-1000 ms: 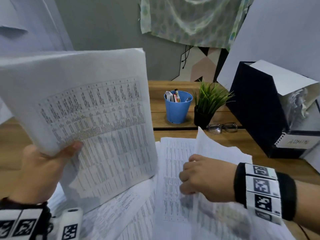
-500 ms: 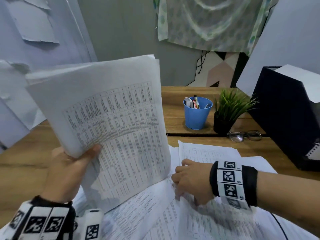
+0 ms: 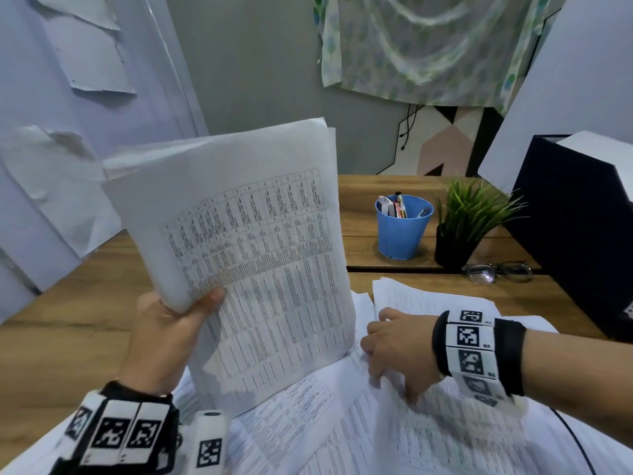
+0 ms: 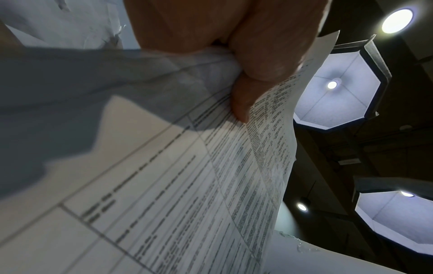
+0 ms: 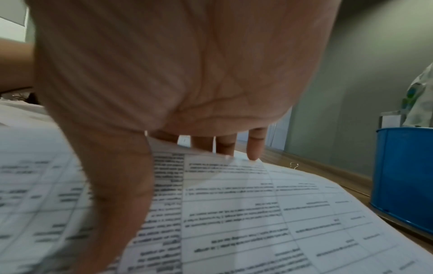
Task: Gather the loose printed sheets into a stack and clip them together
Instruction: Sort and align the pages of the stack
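Note:
My left hand (image 3: 191,303) holds a thick stack of printed sheets (image 3: 260,262) upright above the table, thumb (image 4: 243,92) on the front page (image 4: 187,185) and fingers behind. Several loose printed sheets (image 3: 342,423) lie spread over the table below. My right hand (image 3: 394,351) is on one loose sheet (image 5: 257,213) just right of the stack. Its fingers (image 5: 225,146) hook the sheet's far edge and the thumb presses on top, so the sheet bows up. A small metal clip (image 5: 294,165) lies on the wood beyond that edge.
A blue pen cup (image 3: 402,231), a small potted plant (image 3: 462,228) and glasses (image 3: 493,270) stand behind the sheets. A large black box (image 3: 582,228) is at the right. Bare wooden table (image 3: 68,320) shows to the left.
My right hand has slid left across the loose sheets toward the held stack, and the sheet it had lifted now lies lower. My left hand keeps the stack raised.

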Demonstrator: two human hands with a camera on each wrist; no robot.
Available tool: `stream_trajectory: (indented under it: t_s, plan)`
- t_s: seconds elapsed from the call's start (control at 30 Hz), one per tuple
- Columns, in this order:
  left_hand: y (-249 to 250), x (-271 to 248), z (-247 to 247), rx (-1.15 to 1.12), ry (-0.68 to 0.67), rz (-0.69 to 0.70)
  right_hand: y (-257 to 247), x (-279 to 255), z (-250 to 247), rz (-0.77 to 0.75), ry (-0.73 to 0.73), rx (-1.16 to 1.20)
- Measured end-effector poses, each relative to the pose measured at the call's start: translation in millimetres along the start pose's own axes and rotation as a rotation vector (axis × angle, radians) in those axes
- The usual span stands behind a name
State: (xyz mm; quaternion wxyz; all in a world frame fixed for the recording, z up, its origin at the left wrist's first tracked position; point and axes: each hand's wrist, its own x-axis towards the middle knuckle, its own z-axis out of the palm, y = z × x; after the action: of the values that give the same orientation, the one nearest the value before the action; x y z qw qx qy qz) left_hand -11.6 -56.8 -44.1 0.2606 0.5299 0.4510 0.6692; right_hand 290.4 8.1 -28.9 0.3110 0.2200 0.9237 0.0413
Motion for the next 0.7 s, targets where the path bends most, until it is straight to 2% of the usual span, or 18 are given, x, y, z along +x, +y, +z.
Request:
stream_trajectory:
  t_s: [0.1, 0.17, 0.23, 0.3, 0.37, 0.43, 0.53, 0.63, 0.7]
  plan:
    - [3, 0, 1, -0.033, 0.014, -0.004, 10, -18, -8, 0.000, 0.222, 0.096]
    - [6, 1, 3, -0.058, 0.002, -0.011, 23, -43, -27, 0.068, 0.341, 0.221]
    - [3, 2, 2, -0.061, -0.015, -0.017, 37, -68, -48, 0.124, 0.556, 0.457]
    - [-1, 5, 0, -0.051, -0.009, -0.022, 50, -82, -62, 0.132, 0.865, 0.739]
    - [-4, 6, 1, -0.048, -0.031, -0.011, 57, -82, -68, 0.108, 1.120, 1.044]
    - [-3, 6, 3, -0.088, -0.034, -0.033, 56, -66, -70, 0.082, 1.285, 1.348]
    - [0, 6, 0, -0.097, -0.073, -0.060, 40, -29, -74, 0.078, 1.425, 1.688]
    - [12, 4, 5, -0.123, -0.130, -0.109, 23, 4, -76, 0.042, 1.418, 1.850]
    - [14, 2, 6, -0.138, -0.118, -0.150, 16, 17, -75, 0.006, 1.406, 1.903]
